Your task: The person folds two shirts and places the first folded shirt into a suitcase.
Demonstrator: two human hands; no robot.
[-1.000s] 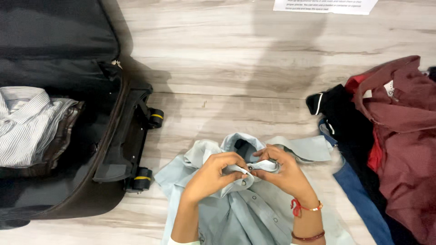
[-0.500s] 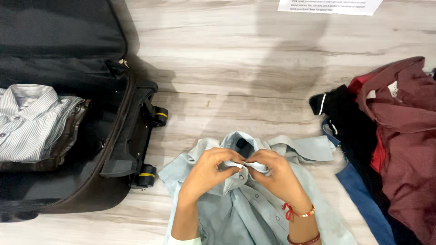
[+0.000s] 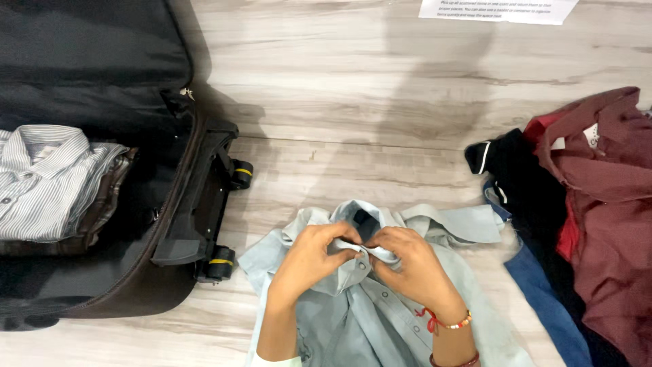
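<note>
- Pale blue shirt (image 3: 380, 319): spread front-up on the wooden floor (image 3: 380, 102) near its bottom edge, collar pointing away from the person, one sleeve trailing to the right
- Left hand (image 3: 309, 258): forearm rising from the bottom edge, fingers curled, pinched onto the collar at the neck opening
- Right hand (image 3: 414, 268): wrist with beaded bracelet and red thread, fingers bent, pinched onto the same collar strip, knuckles almost meeting the left hand
- Change from half a second ago: both hands sit at the collar as before, grip unchanged; shirt in the same spot
- Black suitcase (image 3: 115, 224): open at the floor's left edge, holding a folded striped shirt (image 3: 47, 183)
- Heap of clothes (image 3: 584, 224): maroon, red, black, blue, at the right edge
- Printed sheet (image 3: 499, 9): top edge
</note>
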